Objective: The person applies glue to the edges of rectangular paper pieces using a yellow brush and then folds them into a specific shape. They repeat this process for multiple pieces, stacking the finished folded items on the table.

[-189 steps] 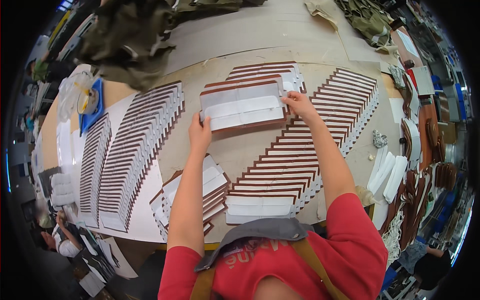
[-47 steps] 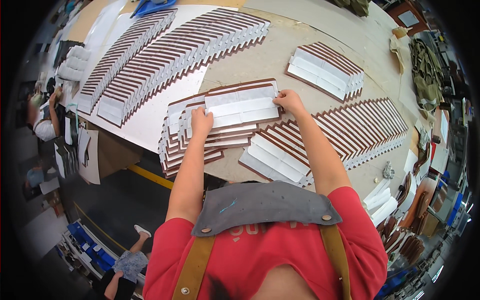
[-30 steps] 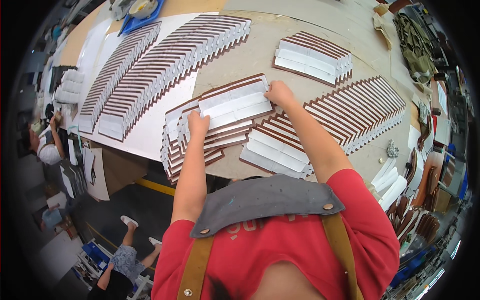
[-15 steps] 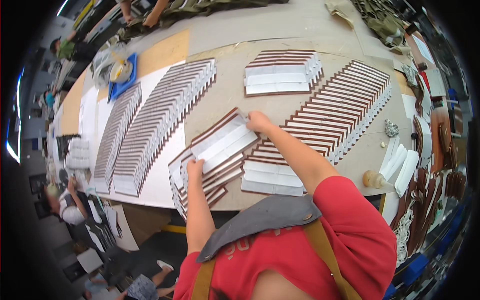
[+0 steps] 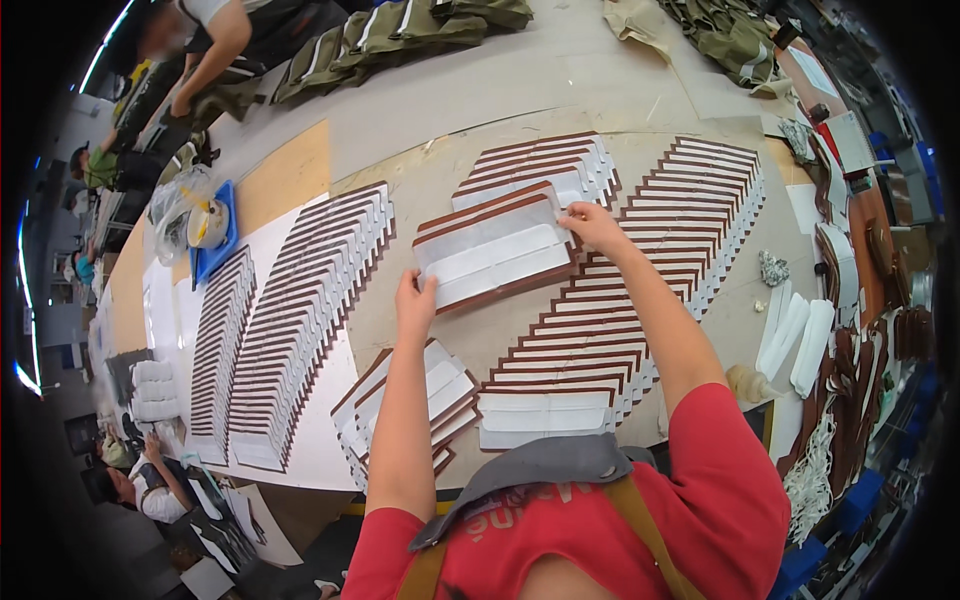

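Both hands hold up a white rectangular panel with brown edging (image 5: 500, 250), several layers thick, over the middle of the table. My left hand (image 5: 415, 300) pinches its lower left corner; my right hand (image 5: 592, 228) grips the right end. Just behind it lies a fanned stack of like panels (image 5: 535, 160), partly hidden by the held ones. A loose pile of panels (image 5: 440, 385) lies by my left forearm, which covers part of it. To the right, a long overlapping row of panels (image 5: 620, 325) runs away from me, passing under my right forearm.
Two more overlapping rows (image 5: 305, 320) lie on the left. Beyond them is a blue tray (image 5: 222, 240) with a tub (image 5: 208, 225). White strips (image 5: 790, 340) and a crumpled silver ball (image 5: 773, 268) lie at right. Olive fabric pieces (image 5: 400, 35) lie at the far edge, near another person's arm (image 5: 215, 60).
My hands have lifted the panels off the loose pile at lower left and carried them away from me and rightward, toward the fanned stack. The view has shifted slightly.
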The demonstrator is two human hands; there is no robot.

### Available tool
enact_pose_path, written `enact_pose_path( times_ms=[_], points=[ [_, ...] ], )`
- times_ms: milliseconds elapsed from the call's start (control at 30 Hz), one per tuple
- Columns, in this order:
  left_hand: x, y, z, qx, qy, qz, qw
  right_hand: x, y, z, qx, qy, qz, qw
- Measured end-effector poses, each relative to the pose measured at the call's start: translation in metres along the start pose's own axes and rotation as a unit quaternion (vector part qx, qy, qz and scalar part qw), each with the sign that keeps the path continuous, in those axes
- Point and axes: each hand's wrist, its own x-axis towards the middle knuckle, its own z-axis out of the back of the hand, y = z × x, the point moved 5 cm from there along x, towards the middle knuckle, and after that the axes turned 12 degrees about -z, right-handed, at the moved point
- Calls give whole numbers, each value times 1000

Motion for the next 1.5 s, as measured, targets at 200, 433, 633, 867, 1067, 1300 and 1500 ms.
enact_pose_path(
  times_ms=[200, 433, 633, 867, 1067, 1300, 1500],
  points=[
    [35, 4, -47, 23, 33, 18, 999, 34, -21, 29, -50, -56, -64, 995],
    [37, 13, -51, 30, 40, 33, 998, 44, -28, 23, -59, -16, -84, 995],
    [41, 16, -52, 41, 54, 41, 997, 43, -24, 24, -72, -10, -101, 992],
    [46, 19, -52, 74, 47, 29, 996, 44, -21, 25, -84, 5, -100, 991],
    [45, 12, -51, 68, 39, 27, 997, 47, -25, 30, -68, 66, -152, 984],
    [44, 14, -53, 63, 38, 11, 997, 45, -21, 30, -77, 25, -130, 988],
    [46, 15, -53, 72, 41, 8, 997, 46, -21, 29, -98, 4, -107, 989]
  ],
)
